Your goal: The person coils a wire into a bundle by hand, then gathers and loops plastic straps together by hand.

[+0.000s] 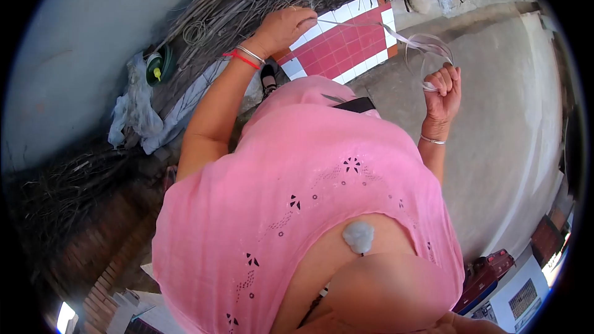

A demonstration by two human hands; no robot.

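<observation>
My left hand (pixel 283 29), with a red band and a silver bangle at the wrist, pinches one end of a thin, pale ribbon (pixel 349 23). The ribbon runs across to the right, above the red and white tiles. My right hand (pixel 443 89), also with a bangle, is closed around the ribbon's other part, where it curls into loose loops above the fingers. A dark flat object (pixel 354 105) lies against the pink clothing at the lap, between the hands.
Piled dry sticks (pixel 241 0) run along the wall at the top. Plastic sheeting (pixel 137 102) and a green container (pixel 162 67) are at the left. Red and white tiles (pixel 340 46) lie ahead, beside a grey concrete floor (pixel 507 117). A dark red vehicle (pixel 489 275) shows at lower right.
</observation>
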